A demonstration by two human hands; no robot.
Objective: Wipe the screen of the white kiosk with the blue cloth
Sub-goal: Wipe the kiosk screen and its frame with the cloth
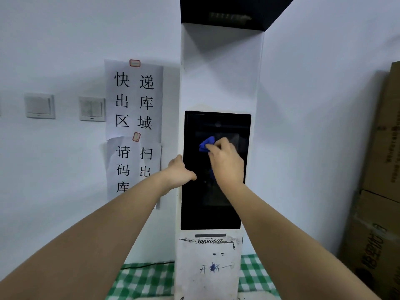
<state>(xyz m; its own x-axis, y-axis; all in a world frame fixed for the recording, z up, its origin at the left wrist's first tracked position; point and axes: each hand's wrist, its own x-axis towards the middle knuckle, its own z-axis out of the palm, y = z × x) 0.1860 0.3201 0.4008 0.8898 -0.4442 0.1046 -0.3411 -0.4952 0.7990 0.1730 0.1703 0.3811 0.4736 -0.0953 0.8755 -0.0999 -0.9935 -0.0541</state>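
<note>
Bare left hand (180, 173) and right hand (226, 161), forearms bare.

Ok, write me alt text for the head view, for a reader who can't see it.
A person's right hand holds a crumpled blue cloth against the dark screen of a tall white terminal, while the left hand grips the terminal's left edge. Printed paper notices hang on the wall to the left; cardboard boxes stand to the right.

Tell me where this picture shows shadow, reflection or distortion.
Head view: the black hood throws a slanted shadow down the white column; the dark screen carries faint reflections around the blue cloth; the wide lens tilts the cardboard boxes at the right edge.
</note>
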